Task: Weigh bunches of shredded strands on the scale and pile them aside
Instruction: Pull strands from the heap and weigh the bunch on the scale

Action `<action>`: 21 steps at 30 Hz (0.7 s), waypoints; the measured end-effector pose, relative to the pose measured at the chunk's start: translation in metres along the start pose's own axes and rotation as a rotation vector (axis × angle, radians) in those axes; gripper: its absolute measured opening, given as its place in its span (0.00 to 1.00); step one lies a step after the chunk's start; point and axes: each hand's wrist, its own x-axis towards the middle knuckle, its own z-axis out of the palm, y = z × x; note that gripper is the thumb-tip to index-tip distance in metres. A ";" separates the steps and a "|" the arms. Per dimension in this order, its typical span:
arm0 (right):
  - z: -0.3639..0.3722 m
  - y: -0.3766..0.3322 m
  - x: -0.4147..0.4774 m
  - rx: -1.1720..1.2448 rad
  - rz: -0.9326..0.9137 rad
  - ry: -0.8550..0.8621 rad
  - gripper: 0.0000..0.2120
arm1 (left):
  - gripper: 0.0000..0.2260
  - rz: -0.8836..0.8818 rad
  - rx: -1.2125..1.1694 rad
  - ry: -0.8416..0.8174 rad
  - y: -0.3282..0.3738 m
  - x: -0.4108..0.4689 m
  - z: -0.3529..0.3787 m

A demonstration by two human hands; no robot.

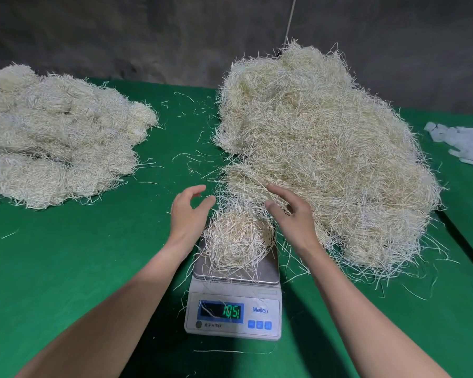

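On the scale's steel pan [202,271] lay a small bunch of strands [236,238], the scale [234,309] standing on the green worktop [79,268]. Either side of the scale's bunch hovered the left hand [187,211] and right hand [291,211], fingers spread, gripping nothing. Right of the scale rose the big loose heap [325,148]; far left of it lay the weighed bunches [58,135].

1. The green table [66,268] holds a scale [234,309] at 6 o'clock.
2. A big messy pile [325,148] sits at 2 o'clock.
3. Neat bunches [58,137] lie at 10 o'clock.
4. White gloves [464,145] lie at 3 o'clock.
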 end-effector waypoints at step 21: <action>0.005 0.025 -0.005 -0.020 0.285 -0.164 0.47 | 0.26 -0.228 0.111 -0.137 -0.022 -0.010 0.004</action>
